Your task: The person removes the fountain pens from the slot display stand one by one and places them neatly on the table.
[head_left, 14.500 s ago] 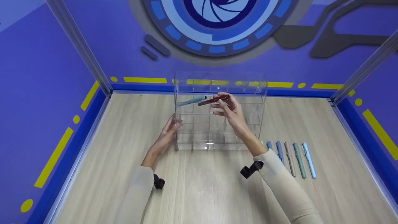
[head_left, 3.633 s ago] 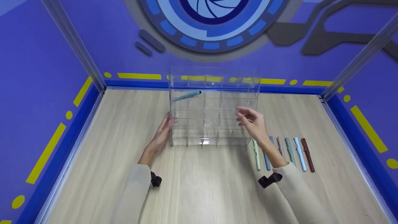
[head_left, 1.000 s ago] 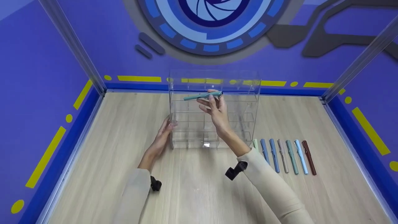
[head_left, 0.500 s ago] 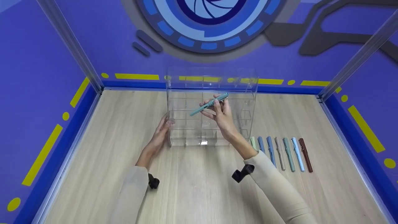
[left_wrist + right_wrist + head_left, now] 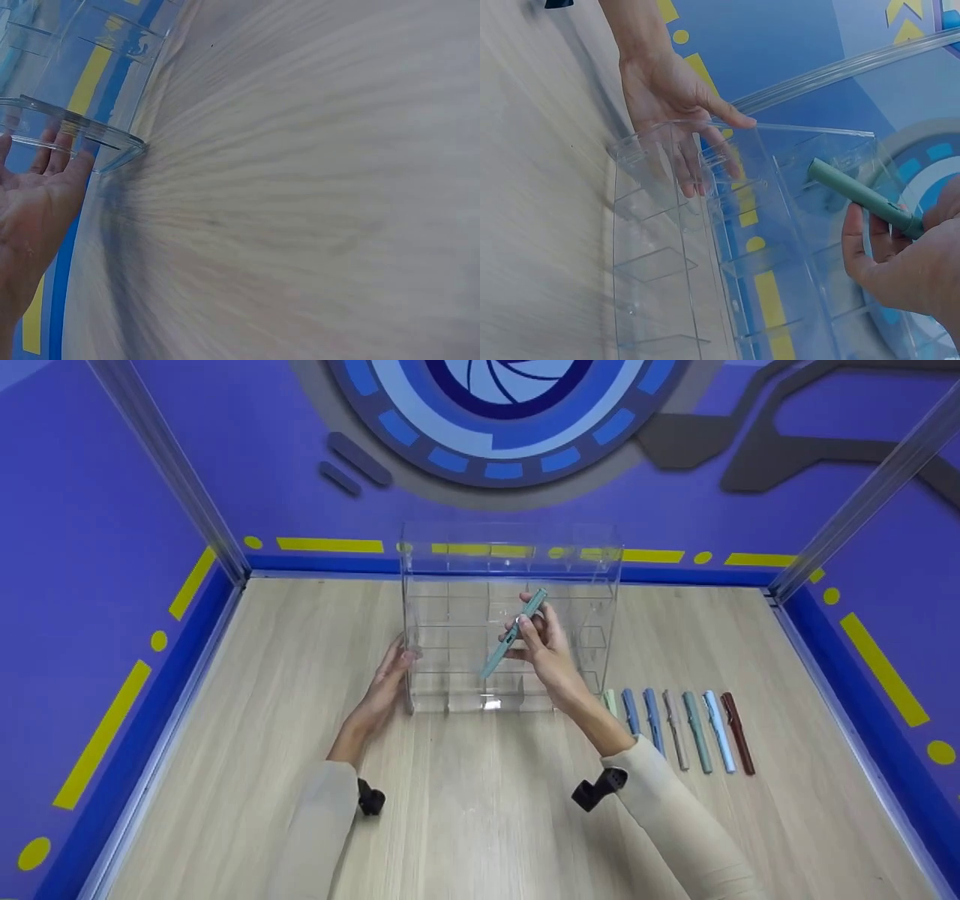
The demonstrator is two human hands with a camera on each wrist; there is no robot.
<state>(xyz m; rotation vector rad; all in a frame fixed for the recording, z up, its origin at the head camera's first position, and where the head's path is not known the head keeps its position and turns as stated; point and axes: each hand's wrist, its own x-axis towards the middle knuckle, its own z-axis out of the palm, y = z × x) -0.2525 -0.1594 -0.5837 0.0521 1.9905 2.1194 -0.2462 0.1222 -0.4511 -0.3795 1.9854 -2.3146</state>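
Note:
A clear acrylic rack with small compartments (image 5: 431, 627) stands upright at the back of the table. My left hand (image 5: 382, 684) grips its left side panel, thumb at the front edge and fingers behind, as the right wrist view shows. In front of the rack, my right hand (image 5: 551, 656) pinches a teal pen (image 5: 501, 651) between thumb and fingers. The pen slants, upper end to the right, lower end down to the left. The right wrist view shows the pen (image 5: 855, 190) apart from the rack. No pen is visible in the compartments.
Several pens lie in a row on the table right of the rack: light green (image 5: 610, 702), two blue, grey (image 5: 676, 731), green (image 5: 697, 733), light blue (image 5: 718, 731) and dark red (image 5: 738, 733). My right forearm partly covers the left ones. Blue walls enclose the table.
The dark red pen, earlier in my right hand, now lies at the row's right end. The teal pen has left the rack's upper left and tilts steeper in my right hand. My left hand stays.

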